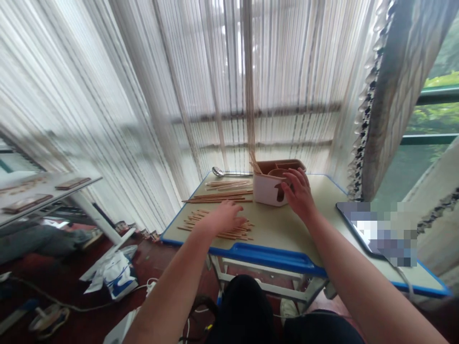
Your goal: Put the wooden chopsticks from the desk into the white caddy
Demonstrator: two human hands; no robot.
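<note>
My left hand (226, 217) lies over a spread of short thin wooden sticks (193, 223), fingers apart and pointing right. Behind them, a row of longer brown chopsticks (211, 197) lies across the table, with paler sticks (229, 184) beyond. My right hand (299, 188) is at the right front of a white utensil holder (264, 190) with a brown compartmented inside, its fingers spread at the rim. Several light sticks (255, 163) stand in the holder's left compartment. A slotted metal spoon (217, 171) rests along the far edge.
The table (304, 239) has a blue rim. A tablet-like device (362, 229), partly pixelated, lies at the right with a cable. Sheer curtains (215, 86) hang behind. Another table (64, 191) stands at left, and a plastic bag (118, 272) and cables are on the floor.
</note>
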